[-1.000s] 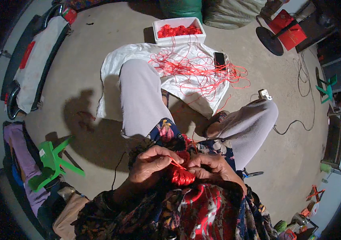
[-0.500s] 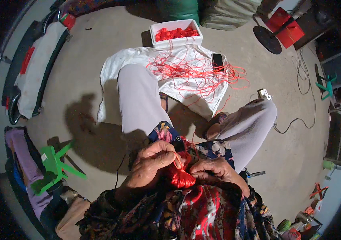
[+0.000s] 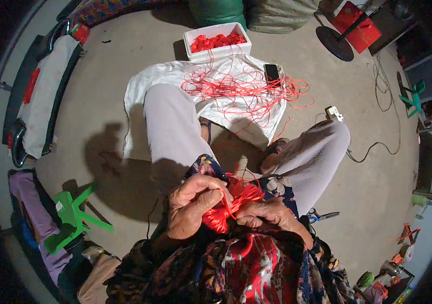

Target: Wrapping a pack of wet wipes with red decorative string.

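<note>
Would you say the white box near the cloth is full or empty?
Partly full: the open white box holds a heap of red cord showing above its rim.

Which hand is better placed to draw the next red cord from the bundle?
Probably the left hand: its fingers already pinch a strand atop the red cord bundle, while the right hand cups it from the side.
</note>
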A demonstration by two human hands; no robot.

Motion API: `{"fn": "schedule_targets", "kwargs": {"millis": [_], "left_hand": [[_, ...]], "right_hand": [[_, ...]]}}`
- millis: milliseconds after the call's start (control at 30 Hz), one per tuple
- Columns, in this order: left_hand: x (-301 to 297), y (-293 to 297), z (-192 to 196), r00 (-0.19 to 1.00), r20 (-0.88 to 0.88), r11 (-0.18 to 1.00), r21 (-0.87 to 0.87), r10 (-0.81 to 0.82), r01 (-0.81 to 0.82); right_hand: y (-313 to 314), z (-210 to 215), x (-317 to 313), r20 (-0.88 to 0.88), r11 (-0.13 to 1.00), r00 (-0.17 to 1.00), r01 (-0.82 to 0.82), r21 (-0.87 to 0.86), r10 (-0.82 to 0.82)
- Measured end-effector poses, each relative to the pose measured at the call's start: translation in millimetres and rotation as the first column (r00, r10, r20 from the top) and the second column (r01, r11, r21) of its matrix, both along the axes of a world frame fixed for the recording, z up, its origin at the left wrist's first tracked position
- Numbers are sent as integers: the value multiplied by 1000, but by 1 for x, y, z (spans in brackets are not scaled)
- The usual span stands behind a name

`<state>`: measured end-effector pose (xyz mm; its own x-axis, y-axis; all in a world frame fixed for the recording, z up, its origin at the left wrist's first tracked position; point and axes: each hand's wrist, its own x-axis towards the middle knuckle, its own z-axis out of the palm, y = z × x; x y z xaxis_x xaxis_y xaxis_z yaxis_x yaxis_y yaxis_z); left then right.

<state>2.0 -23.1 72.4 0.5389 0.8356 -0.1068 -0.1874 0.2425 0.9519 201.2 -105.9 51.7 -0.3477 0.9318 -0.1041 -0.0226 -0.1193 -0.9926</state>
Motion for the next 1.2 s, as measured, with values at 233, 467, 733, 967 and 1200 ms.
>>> {"fn": "schedule_targets", "kwargs": {"millis": [233,467,733,967,1200], "left_hand": [[-5,-5,-15,998,56,939,-339,-38,55],[-2,-1,-9,995,18,929,-358,-101,100],[-1,-2,-15,986,-39,974,-168,-161,153],[5,1,-3,970,-78,918,-348,-229,189],[14,-1,-11,965,-55,872,-444,-257,207]], "right_hand": [[0,-2,4,-25,1000,1000,10,16,-10],[8,20,20,103,986,988,-101,-134,116],[13,29,24,102,985,982,-151,-88,159],[13,25,29,159,990,977,-142,-22,143],[40,38,36,354,935,934,-88,345,-42]]}}
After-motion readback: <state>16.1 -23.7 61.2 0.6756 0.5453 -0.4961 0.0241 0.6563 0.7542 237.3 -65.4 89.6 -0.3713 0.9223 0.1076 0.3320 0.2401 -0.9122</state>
